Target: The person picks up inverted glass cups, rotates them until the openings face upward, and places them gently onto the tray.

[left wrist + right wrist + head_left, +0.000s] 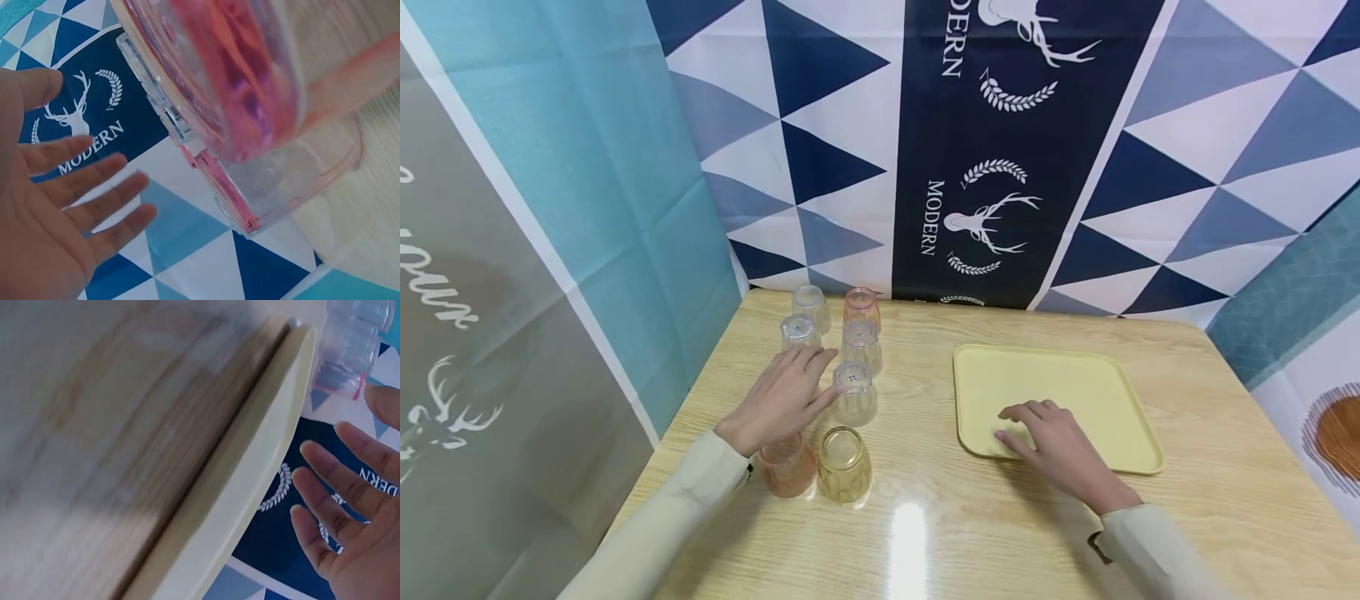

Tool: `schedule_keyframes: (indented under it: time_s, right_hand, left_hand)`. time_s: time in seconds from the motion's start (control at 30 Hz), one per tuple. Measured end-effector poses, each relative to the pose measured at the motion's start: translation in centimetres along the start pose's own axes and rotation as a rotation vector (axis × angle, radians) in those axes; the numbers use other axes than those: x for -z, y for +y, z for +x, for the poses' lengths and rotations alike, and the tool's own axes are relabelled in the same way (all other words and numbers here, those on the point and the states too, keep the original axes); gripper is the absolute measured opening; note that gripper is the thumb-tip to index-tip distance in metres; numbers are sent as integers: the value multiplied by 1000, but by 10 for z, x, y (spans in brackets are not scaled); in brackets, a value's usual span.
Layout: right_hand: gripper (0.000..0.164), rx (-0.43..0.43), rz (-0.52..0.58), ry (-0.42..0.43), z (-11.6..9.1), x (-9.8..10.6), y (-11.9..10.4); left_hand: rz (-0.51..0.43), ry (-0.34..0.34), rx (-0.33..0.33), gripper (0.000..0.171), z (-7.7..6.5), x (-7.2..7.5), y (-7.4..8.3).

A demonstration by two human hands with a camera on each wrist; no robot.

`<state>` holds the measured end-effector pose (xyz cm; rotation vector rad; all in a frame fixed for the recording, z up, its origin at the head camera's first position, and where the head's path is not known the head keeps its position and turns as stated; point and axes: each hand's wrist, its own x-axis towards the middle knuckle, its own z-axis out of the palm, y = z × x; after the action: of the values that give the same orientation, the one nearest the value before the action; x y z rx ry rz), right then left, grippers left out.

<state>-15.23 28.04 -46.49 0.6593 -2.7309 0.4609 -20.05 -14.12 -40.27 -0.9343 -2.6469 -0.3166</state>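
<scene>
My left hand [786,392] is over a group of glasses on the left of the table, thumb near a clear glass [854,396]. In the left wrist view its fingers [106,181] are spread and hold nothing, beside a blurred pinkish glass [244,81]. Close below the hand stand an orange-pink glass [787,471] and a yellow glass [844,467]. Beyond it are more clear glasses [861,348] and a red-pink one [862,307]. The glasses appear bottom up. My right hand [1060,446] hovers over the near edge of a pale yellow tray [1045,375], its fingers loosely bent around nothing.
Behind the wooden table [917,450] hangs a patterned cloth [842,167] with triangles and deer heads. A light blue cloth [617,208] borders the left side. The tray lies apart from the glasses, to their right.
</scene>
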Motion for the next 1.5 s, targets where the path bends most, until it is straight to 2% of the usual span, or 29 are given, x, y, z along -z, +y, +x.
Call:
schedule_keyframes:
  time_s: [0.13,0.3,0.4,0.47,0.57,0.73,0.83,1.2,1.5]
  right_hand:
    - [19,79,10,35,2,-11,-7]
    - [18,155,37,44,5,-20,-17]
    - [19,187,37,33,5,-22,-23]
    - [20,196,23,21,4,-23,-26]
    - [20,181,-5,-5,4,-26,-29]
    - [19,84,-26,-49,5,-30,-33]
    - [18,26,-21,-65,6,-33,-34]
    - [20,19,-21,-35,12,-35,-37]
    - [19,-12,-27,-62,11,-33,-39]
  left_hand:
    - [17,61,-63,34,1,-1,-2]
    - [26,154,-149,17,2,-2,-2]
    - [-3,160,-200,12,0,-4,1]
    - [-41,114,-217,12,-2,-4,4]
    - [-110,-7,-209,13,-6,-4,7]
    - [-195,-224,-199,29,-11,-6,9]
    - [-202,-314,-214,41,-14,-8,9]
    - [-187,-427,-204,67,-18,-5,10]
    - [-226,-472,-187,69,-17,-6,14]
